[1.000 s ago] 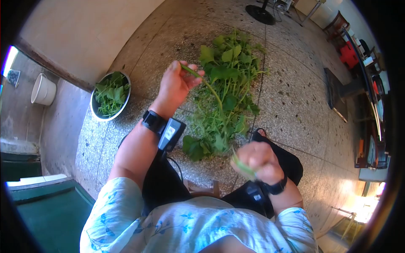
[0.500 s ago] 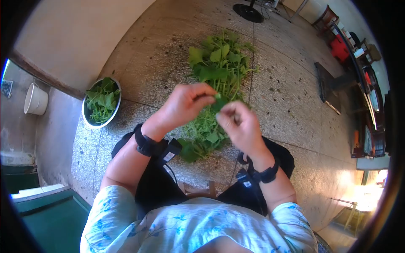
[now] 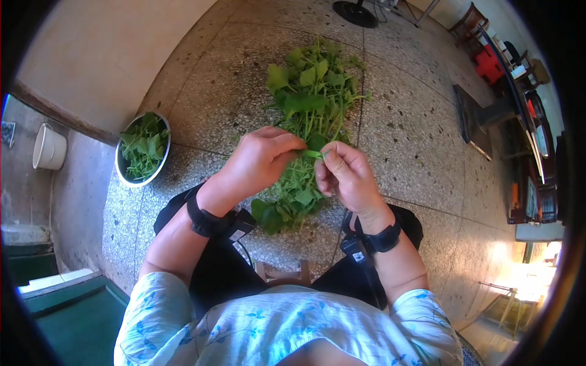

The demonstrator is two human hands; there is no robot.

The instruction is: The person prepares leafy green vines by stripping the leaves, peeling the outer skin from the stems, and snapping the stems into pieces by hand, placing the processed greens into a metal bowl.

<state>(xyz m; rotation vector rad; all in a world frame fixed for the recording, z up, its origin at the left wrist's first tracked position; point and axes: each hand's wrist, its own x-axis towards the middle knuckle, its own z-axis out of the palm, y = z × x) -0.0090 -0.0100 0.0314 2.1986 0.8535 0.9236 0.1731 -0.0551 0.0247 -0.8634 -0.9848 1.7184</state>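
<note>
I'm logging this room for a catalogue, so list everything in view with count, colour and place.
green stem: 1, bright green, between the hands
leafy pile: 1, green, floor ahead
basin: 1, pale-rimmed, floor left
cut greens: uncounted, green, inside basin
bucket: 1, white, far left
floor: 1, speckled grey, centre
wall: 1, cream, upper left
panel: 1, green, lower left
round base: 1, black, top
red object: 1, red, upper right
chair: at least 1, brown, upper right
right-edge clutter: uncounted, mixed, unclear
shirt: 1, white-and-blue, bottom
wristbands: 2, black, wrists
left hand: 1, bare, grip on stem's left end
right hand: 1, bare, grip on stem's right end
</note>
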